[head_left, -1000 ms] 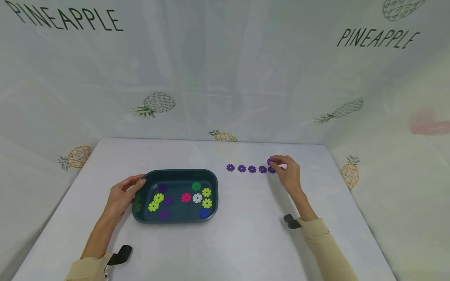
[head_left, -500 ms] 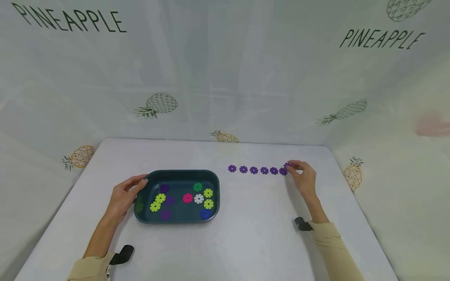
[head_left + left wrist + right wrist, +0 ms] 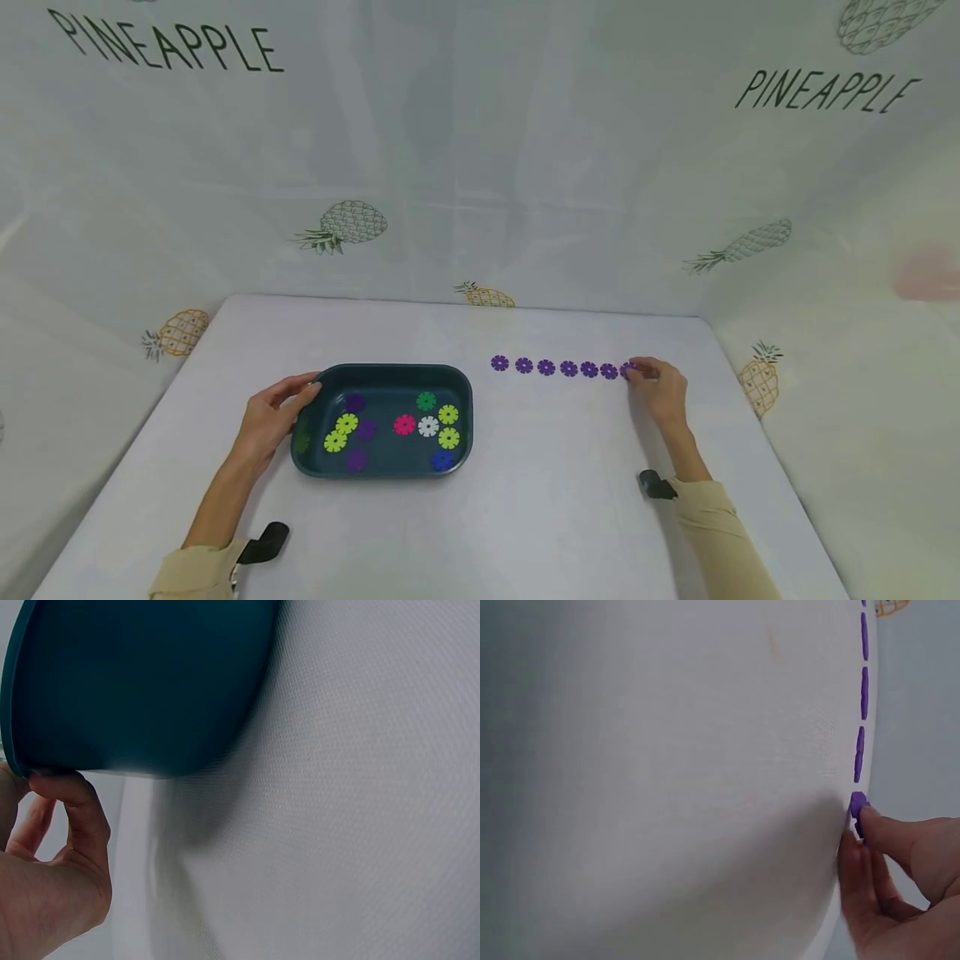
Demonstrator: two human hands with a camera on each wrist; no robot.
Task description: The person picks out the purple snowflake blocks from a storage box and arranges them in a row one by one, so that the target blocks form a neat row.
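In the head view my right hand (image 3: 662, 392) pinches a purple flower-shaped disc (image 3: 627, 370) at the right end of a row of purple discs (image 3: 569, 368) lying flat on the table. The right wrist view shows thumb and fingertips on that purple piece (image 3: 859, 812), close beside the row. My left hand (image 3: 272, 417) grips the left rim of a dark green tray (image 3: 382, 477), thumb over the edge. From the left wrist view, curled fingers meet the tray's rim (image 3: 150, 690). Inside the tray lie a pink disc (image 3: 404, 425), a white disc (image 3: 428, 427), and several yellow, purple, green and blue ones.
A white table (image 3: 525, 517) bears everything. Behind and at the sides hangs a pale cloth (image 3: 480, 150) printed with pineapples and lettering. The tray stands left of the row's left end.
My right hand has moved right along the row and lowered its purple disc from above the others to the row's right end. The left hand keeps its grip on the tray.
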